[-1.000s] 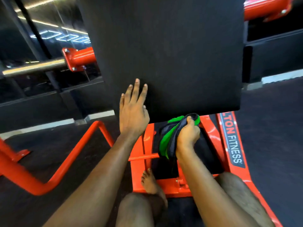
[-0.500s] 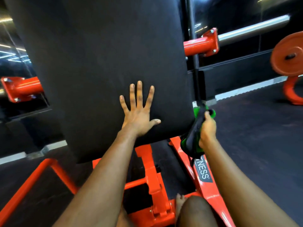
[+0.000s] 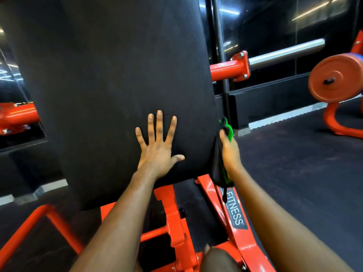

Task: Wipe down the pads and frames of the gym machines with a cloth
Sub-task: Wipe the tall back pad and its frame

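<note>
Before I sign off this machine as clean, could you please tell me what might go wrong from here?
The bare left hand presses flat on the pad, so it may leave smudges. The right hand holds the cloth bunched at the pad's edge, so the wide face could go unwiped. The cloth's dangling cord might snag on the frame.

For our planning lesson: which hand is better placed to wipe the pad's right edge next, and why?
Right, probably. The right hand grips the cloth at the right edge of the pad; the left hand lies flat on its face, empty.
</note>
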Available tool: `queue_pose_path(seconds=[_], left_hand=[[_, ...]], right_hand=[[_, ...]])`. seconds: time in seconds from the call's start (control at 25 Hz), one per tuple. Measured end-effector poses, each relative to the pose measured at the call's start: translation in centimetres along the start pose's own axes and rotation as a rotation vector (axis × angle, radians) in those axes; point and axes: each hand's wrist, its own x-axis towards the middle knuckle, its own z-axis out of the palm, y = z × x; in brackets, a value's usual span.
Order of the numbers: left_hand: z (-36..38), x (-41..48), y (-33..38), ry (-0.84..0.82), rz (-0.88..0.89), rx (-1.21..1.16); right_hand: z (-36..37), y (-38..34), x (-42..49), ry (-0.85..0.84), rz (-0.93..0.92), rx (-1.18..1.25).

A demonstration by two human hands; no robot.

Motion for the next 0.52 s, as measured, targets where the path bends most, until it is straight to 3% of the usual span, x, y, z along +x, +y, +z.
queue_pose_path(seconds=[0.08, 0.16, 0.32, 0.4, 0.52], left_hand=[[-0.4, 0.0, 0.1, -0.008, -0.002, -0.008], [-0.8, -0.1, 0.4, -0.021, -0.008, -0.007], [-2.8, 0.3, 0.3, 0.072, -0.012, -0.070], [-5.2, 2.5, -1.3, 0.194, 0.025, -0.104], [-8.5, 7.1, -3.9, 0.200, -0.011, -0.078]], right_hand=[[-1.3, 2.9, -2.1, 0.034, 0.145, 0.024], [-1.4, 2.7, -2.2, 0.070, 0.137, -0.014], [1.0, -3.9, 1.3, 0.104, -0.019, -0.208], [2.6, -8.4, 3.5, 0.076, -0.116, -0.221], [4.3, -13.0, 6.5, 0.011, -0.277, -0.105]])
